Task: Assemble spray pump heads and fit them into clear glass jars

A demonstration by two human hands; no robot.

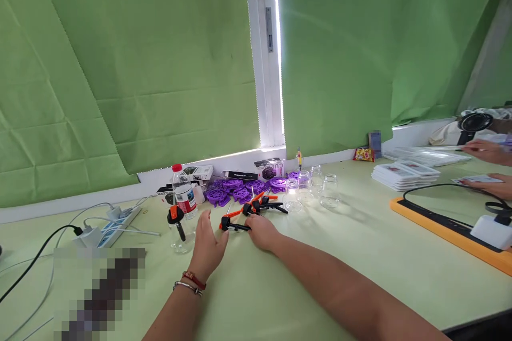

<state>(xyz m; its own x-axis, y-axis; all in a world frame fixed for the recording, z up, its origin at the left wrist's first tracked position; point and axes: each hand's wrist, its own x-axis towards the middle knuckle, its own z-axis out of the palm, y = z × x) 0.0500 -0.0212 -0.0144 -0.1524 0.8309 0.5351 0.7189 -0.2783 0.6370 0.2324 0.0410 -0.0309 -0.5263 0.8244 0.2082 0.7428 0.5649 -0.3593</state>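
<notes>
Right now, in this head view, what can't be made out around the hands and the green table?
- Right hand: fingertips cover part of the black-and-orange clamp, so its grip is unclear.
- Pixelated patch on the pale green table: blurred, contents unreadable.
- Clear plastic water bottle: label too small to read.
- Co-worker's hands: cut off by the right edge.
- Left hand: open, touching nothing visible.

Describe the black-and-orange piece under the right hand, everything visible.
The black-and-orange piece looks like a small plastic part: a black body with an orange section at its left end and a thin pale rod slanting up from it. It lies flat on the pale green table, long axis roughly left to right. The right hand covers its right end, fingers on it. The left hand is open beside it, not touching. Similar pieces lie just behind. Finer detail is too small to tell.
</notes>
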